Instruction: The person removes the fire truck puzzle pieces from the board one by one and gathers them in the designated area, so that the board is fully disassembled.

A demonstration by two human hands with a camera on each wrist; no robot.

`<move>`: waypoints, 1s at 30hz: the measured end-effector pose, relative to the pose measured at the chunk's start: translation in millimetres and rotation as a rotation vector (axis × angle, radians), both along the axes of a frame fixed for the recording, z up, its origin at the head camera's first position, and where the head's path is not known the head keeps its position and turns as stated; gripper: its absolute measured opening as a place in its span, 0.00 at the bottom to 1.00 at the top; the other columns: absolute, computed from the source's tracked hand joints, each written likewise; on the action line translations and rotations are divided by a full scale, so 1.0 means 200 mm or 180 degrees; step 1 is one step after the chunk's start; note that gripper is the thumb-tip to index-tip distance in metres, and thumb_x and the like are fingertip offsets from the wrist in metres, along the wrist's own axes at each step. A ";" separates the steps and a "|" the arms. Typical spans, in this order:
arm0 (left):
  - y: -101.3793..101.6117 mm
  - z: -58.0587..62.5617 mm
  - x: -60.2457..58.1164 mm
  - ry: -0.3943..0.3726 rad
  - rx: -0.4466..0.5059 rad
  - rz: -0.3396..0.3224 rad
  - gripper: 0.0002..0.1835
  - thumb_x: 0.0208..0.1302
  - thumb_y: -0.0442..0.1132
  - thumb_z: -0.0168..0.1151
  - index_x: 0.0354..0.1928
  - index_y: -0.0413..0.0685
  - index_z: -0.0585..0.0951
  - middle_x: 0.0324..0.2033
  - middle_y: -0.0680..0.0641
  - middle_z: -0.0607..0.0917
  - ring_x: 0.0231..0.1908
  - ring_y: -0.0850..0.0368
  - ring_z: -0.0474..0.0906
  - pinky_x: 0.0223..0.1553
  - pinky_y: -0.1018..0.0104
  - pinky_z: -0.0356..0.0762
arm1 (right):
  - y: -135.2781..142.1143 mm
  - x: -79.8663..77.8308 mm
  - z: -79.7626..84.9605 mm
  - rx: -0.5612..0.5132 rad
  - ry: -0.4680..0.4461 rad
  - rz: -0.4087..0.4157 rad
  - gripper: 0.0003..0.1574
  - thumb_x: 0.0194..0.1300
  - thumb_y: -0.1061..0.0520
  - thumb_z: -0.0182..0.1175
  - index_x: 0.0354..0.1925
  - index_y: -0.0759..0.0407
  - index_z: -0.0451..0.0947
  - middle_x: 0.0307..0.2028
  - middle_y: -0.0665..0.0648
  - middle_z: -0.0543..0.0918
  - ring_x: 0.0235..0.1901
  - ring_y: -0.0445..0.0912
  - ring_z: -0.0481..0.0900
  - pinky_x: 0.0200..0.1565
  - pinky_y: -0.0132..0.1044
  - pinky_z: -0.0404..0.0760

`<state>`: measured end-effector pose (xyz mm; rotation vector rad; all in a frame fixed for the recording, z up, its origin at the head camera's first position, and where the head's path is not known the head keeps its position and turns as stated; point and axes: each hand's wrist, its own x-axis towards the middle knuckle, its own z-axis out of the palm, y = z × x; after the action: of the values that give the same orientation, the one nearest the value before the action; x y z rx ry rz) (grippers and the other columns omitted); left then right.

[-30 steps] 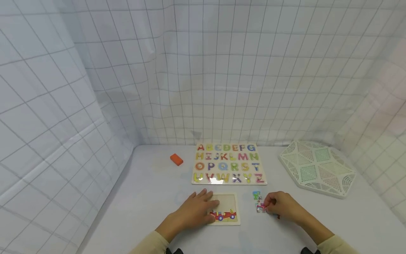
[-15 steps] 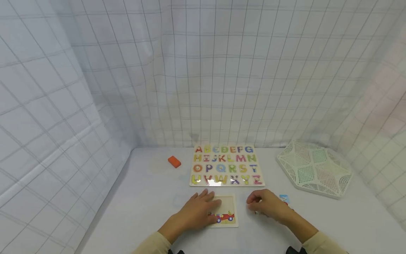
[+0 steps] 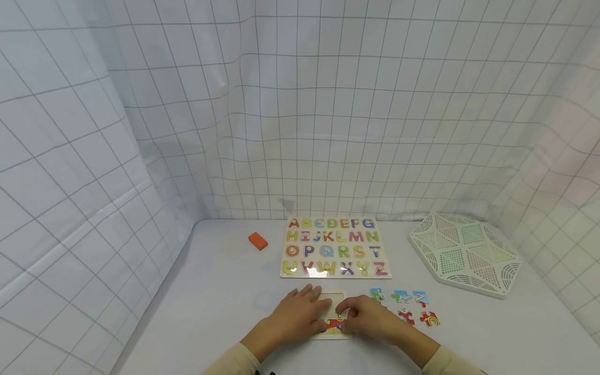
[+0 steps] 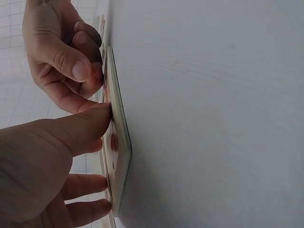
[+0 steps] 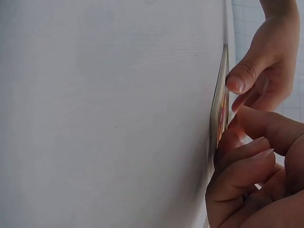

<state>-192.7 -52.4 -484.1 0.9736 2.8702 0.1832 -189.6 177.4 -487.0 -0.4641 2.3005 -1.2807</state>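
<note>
Your left hand (image 3: 296, 317) is lying across the left part of the tray (image 3: 336, 297), its fingers spreading out nearly straight and gripping nothing; in the left wrist view, its thumb is touching the tray near the edge. Your right hand (image 3: 370, 317) is bending over the tray's right side with its fingers curling, the index finger and thumb reaching in over the red car (image 3: 333, 324); whether they are pinching a piece, I cannot tell. The tray is lying flat on the white table (image 3: 211, 297), partly hidden by your hands. The car is filling its near part, while bare wood is showing in its far part. Just beside your right hand, loose pieces (image 3: 429, 318) in blue, green, red and yellow are lying on the table, at least one being partly covered by that hand. Beyond the tray, the letter board (image 3: 337, 259) is resting flat, with an orange block (image 3: 258, 241) lying to its left and a white hexagonal mat (image 3: 465, 255) to its right. Checked cloth (image 3: 300, 114) is hanging behind everything.
</note>
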 end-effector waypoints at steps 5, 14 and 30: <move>0.00 0.00 0.00 0.0051 -0.0043 -0.0035 0.25 0.67 0.57 0.65 0.65 0.66 0.80 0.68 0.45 0.77 0.70 0.43 0.71 0.63 0.41 0.73 | -0.01 0.00 0.01 -0.0001 -0.0039 -0.0028 0.16 0.59 0.59 0.69 0.47 0.59 0.84 0.25 0.50 0.76 0.22 0.41 0.70 0.23 0.30 0.67; 0.00 0.00 0.00 0.0059 -0.0066 -0.0047 0.26 0.68 0.58 0.64 0.66 0.65 0.79 0.68 0.45 0.76 0.70 0.43 0.71 0.62 0.41 0.74 | -0.01 -0.01 0.01 0.0032 0.0101 -0.0057 0.13 0.58 0.62 0.67 0.43 0.56 0.84 0.26 0.50 0.77 0.27 0.44 0.72 0.27 0.32 0.69; 0.00 0.00 0.00 0.0021 -0.0142 -0.0033 0.26 0.68 0.60 0.63 0.66 0.66 0.78 0.69 0.47 0.75 0.70 0.44 0.70 0.63 0.41 0.74 | 0.01 0.00 0.00 -0.0386 -0.0282 -0.0236 0.10 0.63 0.63 0.63 0.45 0.59 0.83 0.29 0.53 0.79 0.20 0.42 0.75 0.21 0.30 0.69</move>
<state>-193.1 -51.8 -484.4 0.9826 2.8615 0.1147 -190.1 178.6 -487.3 -0.3578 2.1937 -1.4531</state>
